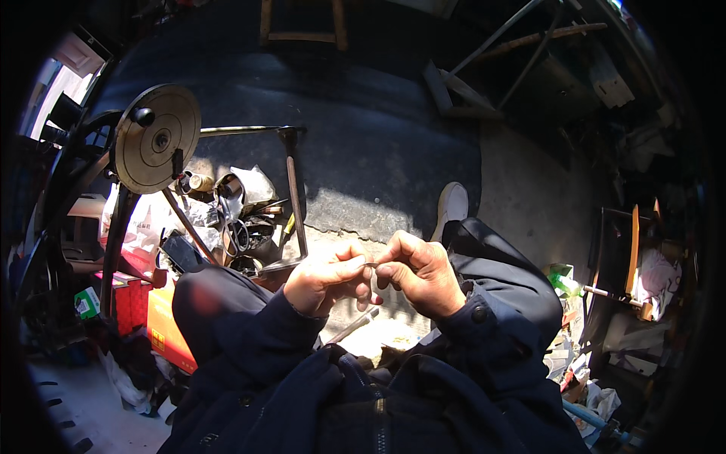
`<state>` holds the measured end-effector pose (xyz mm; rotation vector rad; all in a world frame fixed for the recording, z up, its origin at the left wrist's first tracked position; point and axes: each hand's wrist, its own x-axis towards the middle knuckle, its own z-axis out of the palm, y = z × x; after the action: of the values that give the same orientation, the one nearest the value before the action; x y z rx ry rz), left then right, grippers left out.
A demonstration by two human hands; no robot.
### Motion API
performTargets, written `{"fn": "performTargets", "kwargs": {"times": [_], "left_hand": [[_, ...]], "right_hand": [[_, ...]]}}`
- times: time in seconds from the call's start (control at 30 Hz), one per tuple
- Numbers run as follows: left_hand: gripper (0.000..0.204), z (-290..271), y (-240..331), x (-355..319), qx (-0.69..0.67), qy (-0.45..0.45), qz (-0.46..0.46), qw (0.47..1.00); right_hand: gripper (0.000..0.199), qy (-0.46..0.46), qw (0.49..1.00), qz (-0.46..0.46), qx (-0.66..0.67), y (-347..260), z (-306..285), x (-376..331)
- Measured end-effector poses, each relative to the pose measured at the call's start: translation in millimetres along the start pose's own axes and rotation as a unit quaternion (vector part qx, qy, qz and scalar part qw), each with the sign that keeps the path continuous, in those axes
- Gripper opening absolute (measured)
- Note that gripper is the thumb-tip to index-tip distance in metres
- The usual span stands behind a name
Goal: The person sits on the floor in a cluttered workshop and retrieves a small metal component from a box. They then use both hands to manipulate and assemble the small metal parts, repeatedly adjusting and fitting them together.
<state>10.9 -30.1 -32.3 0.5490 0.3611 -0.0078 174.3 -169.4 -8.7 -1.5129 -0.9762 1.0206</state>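
My left hand (327, 280) and my right hand (422, 274) meet in front of my body, above the gap between my knees. Thumb and fingers of each hand are pinched together on one small, thin, dark piece (370, 265) that spans the short space between them. It is too small for me to tell its kind. Sunlight falls on both hands. Below them a grey rod-like thing (354, 325) lies across the brightly lit ground.
To the left stands a metal frame (295, 189) with a large round disc wheel (157, 139). Bags and tools lie heaped beneath it, near a red and orange box (168, 329). A wooden stool (302, 36) is at the far side. Clutter with an orange strip (633, 250) lines the right.
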Motion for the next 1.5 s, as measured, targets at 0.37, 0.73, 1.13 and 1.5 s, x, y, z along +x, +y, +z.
{"fn": "performTargets", "kwargs": {"times": [0.37,0.73,1.13,1.5], "left_hand": [[0.016,6.1,-9.1,6.5,-0.038,0.031,0.031,0.998],[0.013,22.0,3.4,1.3,0.142,0.073,0.093,0.983],[0.017,9.3,6.3,-0.8,0.036,0.007,0.026,0.999],[0.021,4.7,1.8,0.9,0.021,0.003,0.012,1.0]], "right_hand": [[0.003,-0.005,0.994,0.044,0.095,-10.5,6.8,-3.3],[0.003,0.052,0.998,0.023,0.039,0.4,1.9,-1.3],[0.003,0.021,0.999,0.017,-0.019,-7.5,-1.4,-1.5],[0.006,0.032,0.999,-0.023,-0.034,-5.8,1.2,-1.7]]}}
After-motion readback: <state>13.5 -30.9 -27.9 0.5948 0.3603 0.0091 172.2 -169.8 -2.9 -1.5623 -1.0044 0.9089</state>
